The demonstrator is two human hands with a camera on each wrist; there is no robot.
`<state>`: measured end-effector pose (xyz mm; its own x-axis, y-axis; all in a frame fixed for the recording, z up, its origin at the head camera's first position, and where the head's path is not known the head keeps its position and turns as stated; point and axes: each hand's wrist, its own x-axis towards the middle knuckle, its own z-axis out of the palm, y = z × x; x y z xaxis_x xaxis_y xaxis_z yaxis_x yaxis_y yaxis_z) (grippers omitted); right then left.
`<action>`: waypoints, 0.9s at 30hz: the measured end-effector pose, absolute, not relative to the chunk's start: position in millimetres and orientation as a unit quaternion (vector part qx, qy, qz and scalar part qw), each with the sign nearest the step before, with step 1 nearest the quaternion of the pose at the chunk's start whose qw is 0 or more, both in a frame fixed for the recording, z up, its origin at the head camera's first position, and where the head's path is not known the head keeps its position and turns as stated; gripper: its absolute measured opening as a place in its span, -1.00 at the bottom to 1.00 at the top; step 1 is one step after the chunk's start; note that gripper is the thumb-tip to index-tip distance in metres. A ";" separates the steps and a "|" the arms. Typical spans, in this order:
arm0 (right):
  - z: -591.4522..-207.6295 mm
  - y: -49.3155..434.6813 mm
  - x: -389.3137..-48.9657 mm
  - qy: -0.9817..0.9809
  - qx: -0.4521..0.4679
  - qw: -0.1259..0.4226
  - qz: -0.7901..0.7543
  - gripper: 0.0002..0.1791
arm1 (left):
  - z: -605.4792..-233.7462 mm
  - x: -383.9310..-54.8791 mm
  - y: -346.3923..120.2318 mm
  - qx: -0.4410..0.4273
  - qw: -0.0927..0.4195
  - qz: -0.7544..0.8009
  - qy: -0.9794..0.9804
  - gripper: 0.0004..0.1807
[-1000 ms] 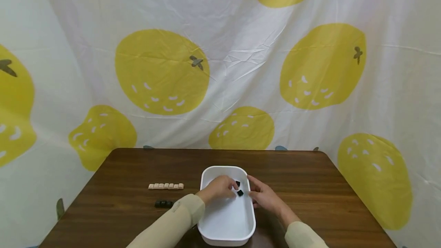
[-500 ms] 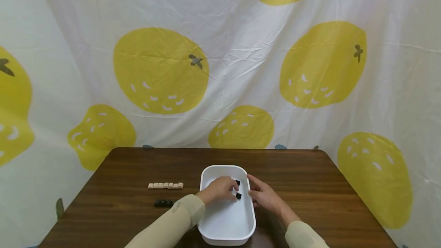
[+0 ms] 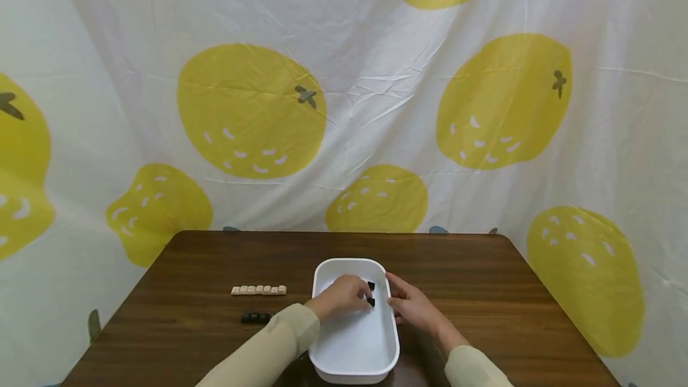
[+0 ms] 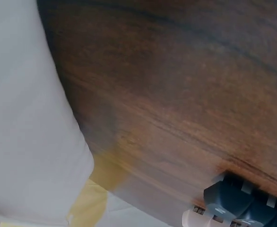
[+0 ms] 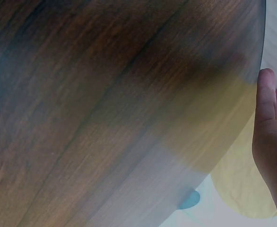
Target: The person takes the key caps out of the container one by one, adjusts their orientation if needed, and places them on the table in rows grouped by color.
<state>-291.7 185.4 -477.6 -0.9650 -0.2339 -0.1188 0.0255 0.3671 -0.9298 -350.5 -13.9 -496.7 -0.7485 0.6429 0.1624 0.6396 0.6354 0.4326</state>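
Observation:
A white rectangular tub (image 3: 352, 369) stands on the table. Inside it, my left hand (image 3: 344, 294) reaches to the right side, thumb and fingertip pinching a small black keycap (image 3: 371, 302). A second black keycap (image 3: 371, 285) lies just beyond those fingers; the hand hides part of the tub's floor. Against the tub's outer right wall rests my right hand (image 3: 416, 309), its fingers extended along the rim. In the right wrist view, the right hand (image 5: 271, 118) shows only at the edge, with the tub out of sight.
Left of the tub, a row of several beige keycaps (image 3: 259, 290) lies on the brown wooden table (image 3: 204, 261). Nearer is a row of black keycaps (image 3: 255, 318), partly covered by the left sleeve (image 3: 269, 345). A lemon-print cloth (image 3: 371, 106) hangs behind.
The nearer black keycap has shifted slightly left and now sits between my left thumb and fingertip. My right hand and the tub have stayed in place.

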 end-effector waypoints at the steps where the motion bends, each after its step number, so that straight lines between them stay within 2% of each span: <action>1: -477.6 185.3 -291.4 0.817 -0.068 0.115 -0.561 -0.33 | -495.7 -350.6 -14.6 0.352 0.004 0.250 0.902 -0.84; 14: -475.1 184.6 -288.9 0.818 -0.067 0.111 -0.561 -0.34 | -480.2 -343.3 -20.9 0.292 0.056 0.378 0.877 -0.84; 27: -475.1 182.3 -288.5 0.821 -0.050 0.113 -0.557 -0.34 | -473.7 -342.6 -31.5 0.260 0.038 0.401 0.877 -0.81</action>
<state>-288.5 182.3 -475.1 -0.9696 -0.2083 -0.1288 0.0428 0.3736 -0.9266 -342.6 -31.5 -473.7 -0.8616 0.4875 0.1415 0.4259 0.5425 0.7241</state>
